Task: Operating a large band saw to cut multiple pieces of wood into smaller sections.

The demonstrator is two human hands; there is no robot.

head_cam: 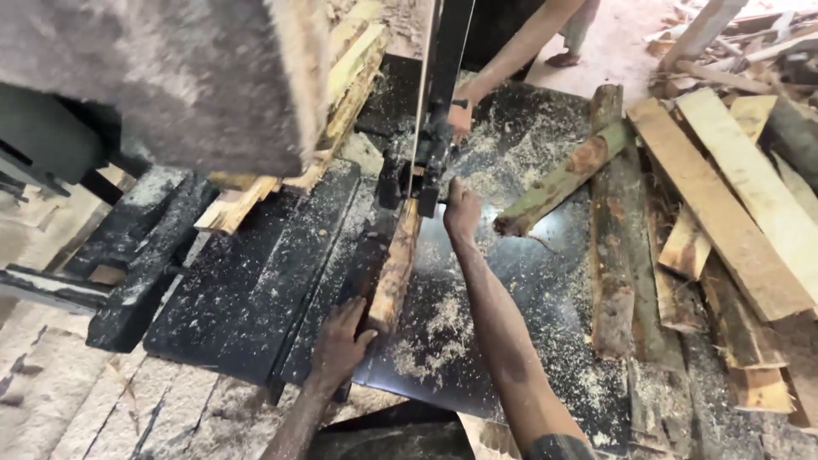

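Left hand point(339, 339) at the near edge of the worktop point(256, 290), grip closed around the near end of the wood strip point(394, 271). Strip lies lengthwise toward the saw blade point(419, 102). Right hand point(461, 210) rests beside the strip's far end, just by the blade; whether its grip holds anything, cannot tell. Judged early in the cut: most of the strip lies on the near side of the blade. Strip is narrow, rough, orange-brown, barky. Sawdust over the worktop. Beyond the blade, another person's hand point(461, 112). Planks point(733, 196) stacked at the right edge.
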